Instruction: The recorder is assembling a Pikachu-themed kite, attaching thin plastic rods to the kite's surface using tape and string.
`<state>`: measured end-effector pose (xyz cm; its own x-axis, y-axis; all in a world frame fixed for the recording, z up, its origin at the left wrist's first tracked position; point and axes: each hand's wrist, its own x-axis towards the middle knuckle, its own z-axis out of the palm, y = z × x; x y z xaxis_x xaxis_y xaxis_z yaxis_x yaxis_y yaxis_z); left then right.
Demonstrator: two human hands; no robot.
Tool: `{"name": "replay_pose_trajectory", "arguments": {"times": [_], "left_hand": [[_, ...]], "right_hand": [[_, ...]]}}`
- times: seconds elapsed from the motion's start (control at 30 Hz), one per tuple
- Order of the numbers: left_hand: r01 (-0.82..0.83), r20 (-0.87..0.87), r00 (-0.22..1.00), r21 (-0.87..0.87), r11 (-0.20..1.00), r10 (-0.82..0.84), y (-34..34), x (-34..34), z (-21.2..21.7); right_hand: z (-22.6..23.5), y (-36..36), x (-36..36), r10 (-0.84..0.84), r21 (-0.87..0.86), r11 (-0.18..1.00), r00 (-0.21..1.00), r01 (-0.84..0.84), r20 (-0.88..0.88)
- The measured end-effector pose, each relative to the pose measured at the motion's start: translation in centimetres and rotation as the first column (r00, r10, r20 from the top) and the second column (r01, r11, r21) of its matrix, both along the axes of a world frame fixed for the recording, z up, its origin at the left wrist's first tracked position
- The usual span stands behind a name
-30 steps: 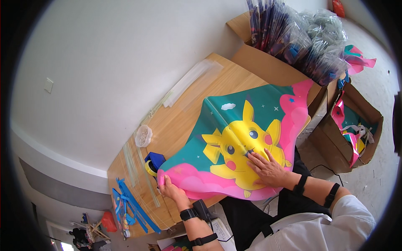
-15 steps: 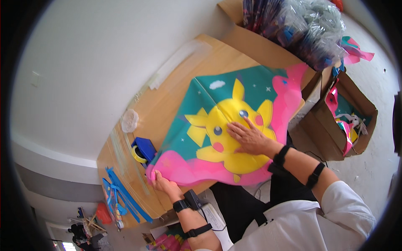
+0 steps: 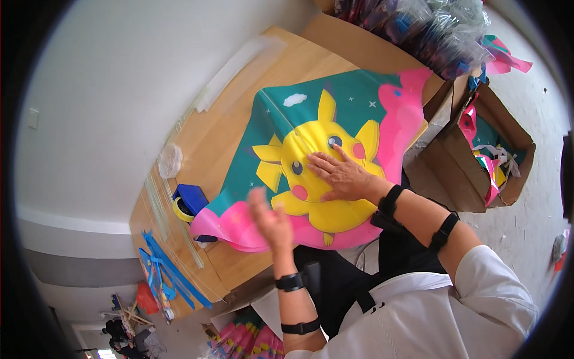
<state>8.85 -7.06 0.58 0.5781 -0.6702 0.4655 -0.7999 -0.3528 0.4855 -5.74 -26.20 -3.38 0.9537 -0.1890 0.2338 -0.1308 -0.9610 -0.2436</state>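
Right hand (image 3: 344,179) lay spread on the sheet (image 3: 305,140) beneath, gripping nothing, apparently smoothing; left hand (image 3: 272,224) loosely splayed, empty. Next likely wanted steady pressure.

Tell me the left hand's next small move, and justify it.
Probably lower the left hand flat onto the pink left end of the kite-shaped printed sheet: its fingers are extended and grip nothing, while only the right hand clearly presses the sheet, lying flat near its middle.
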Motion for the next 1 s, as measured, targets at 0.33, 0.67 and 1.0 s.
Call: {"name": "replay_pose_trajectory", "arguments": {"times": [0.33, 0.67, 1.0], "left_hand": [[0.251, -0.123, 0.968, 0.413, 0.875, -0.22, -10.0, -3.2, -3.7], [0.104, 0.075, 0.983, 0.532, 0.84, -0.169, -10.0, -4.4, -4.2], [0.128, 0.061, 0.981, 0.516, 0.847, -0.185, -11.3, -5.1, -4.2]], "right_hand": [[0.8, -3.5, -2.4, -0.182, 0.678, 0.735, 0.958, -0.018, 0.223], [-2.3, -18.9, -17.2, -0.962, 0.894, -0.11, 0.181, 0.434, -0.206], [-1.4, -24.5, -16.1, -0.876, 0.822, -0.447, 0.356, -0.353, -0.324]]}}
